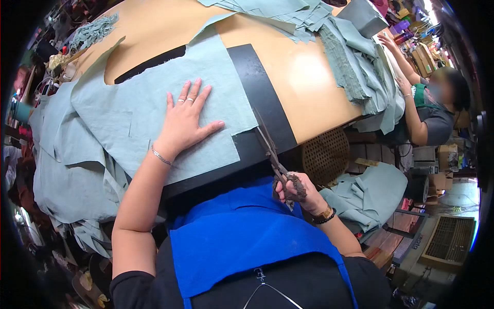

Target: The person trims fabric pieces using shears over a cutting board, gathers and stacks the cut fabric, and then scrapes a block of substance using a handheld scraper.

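My left hand (pixel 188 121) lies flat with fingers spread on a pale green-grey cloth (pixel 216 67). The cloth covers part of a black board (pixel 265 87) on the table, and its left side hangs in folds. My right hand (pixel 301 193) grips the wrapped handles of a pair of scissors (pixel 270 144) near the table's front edge. The blades point away from me, beside the cloth's right edge and over the black board. A stepped cut shows at the cloth's lower right corner.
Stacked cloth pieces (pixel 350 67) lie along the table's (pixel 303 67) right side, near a grey block (pixel 363 18). A co-worker (pixel 432 108) reaches toward that stack. More folded cloth (pixel 365 193) rests lower right, by a woven stool (pixel 325 154). Fabric scraps (pixel 95 32) sit far left.
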The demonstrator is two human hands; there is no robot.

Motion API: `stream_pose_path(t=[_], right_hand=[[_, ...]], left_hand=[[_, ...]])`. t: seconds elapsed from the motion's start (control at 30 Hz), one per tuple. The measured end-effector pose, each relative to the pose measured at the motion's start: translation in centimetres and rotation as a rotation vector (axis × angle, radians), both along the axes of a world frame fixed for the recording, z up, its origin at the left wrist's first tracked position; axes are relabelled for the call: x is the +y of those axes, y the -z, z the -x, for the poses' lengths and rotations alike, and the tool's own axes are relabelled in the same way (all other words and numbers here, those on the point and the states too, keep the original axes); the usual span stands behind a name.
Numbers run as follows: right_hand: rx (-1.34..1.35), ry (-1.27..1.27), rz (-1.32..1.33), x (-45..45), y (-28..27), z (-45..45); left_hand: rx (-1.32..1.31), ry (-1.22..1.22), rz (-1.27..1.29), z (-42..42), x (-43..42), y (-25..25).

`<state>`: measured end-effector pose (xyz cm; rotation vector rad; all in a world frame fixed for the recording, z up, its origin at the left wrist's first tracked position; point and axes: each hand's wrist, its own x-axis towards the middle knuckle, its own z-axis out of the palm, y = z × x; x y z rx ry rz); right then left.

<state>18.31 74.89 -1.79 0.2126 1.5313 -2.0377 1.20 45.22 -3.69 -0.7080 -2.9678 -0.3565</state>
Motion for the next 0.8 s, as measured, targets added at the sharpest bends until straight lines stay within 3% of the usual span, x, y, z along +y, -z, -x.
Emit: stream_pose_path(t=[0.5,0.8], right_hand=[[0.000,-0.012,-0.225,-0.3,-0.6,-0.6],[-0.016,0.008,-0.167,0.3,-0.8,-1.0]], left_hand=[[-0.040,-0.014,0.019,-0.2,0.1,-0.4],[0.023,-0.001,0.000,-0.6,0.1,0.1]])
